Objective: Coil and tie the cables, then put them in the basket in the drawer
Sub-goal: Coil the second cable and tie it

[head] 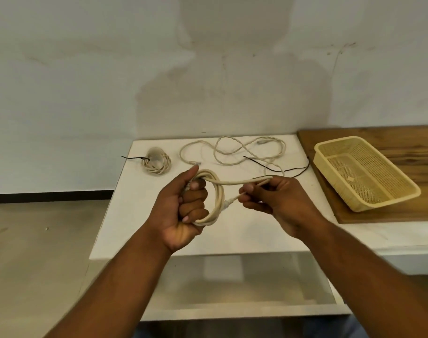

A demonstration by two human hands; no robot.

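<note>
**Cable part-coiled in hand; basket on the wooden top**

1. Cable in hand. A cream cable coil [220,201] is held above the near middle of the white table [244,235], not resting on it.
2. Left hand [181,208]. Fist closed tight through the coil, fingers curled round the loops, thumb raised along the top.
3. Right hand [276,201]. Fingers narrowly closed, pinching a bend in the coil's free strand [234,182], just right of the coil. The plug end hangs between the two hands.
4. Other cables. A finished coil [156,162] lies at the far left of the table, bound with a black tie [132,158]. A loose cable [243,149] sprawls along the far edge, with loose black ties [298,169] lying beside and partly over it.
5. Basket [337,140]. Yellow mesh, on the wooden top [403,142] to the right of the table.
6. Drawer [232,289]. Open beneath the table's near edge.
7. Room. Stained pale wall [110,81] behind; grey floor [37,240] to the left.
</note>
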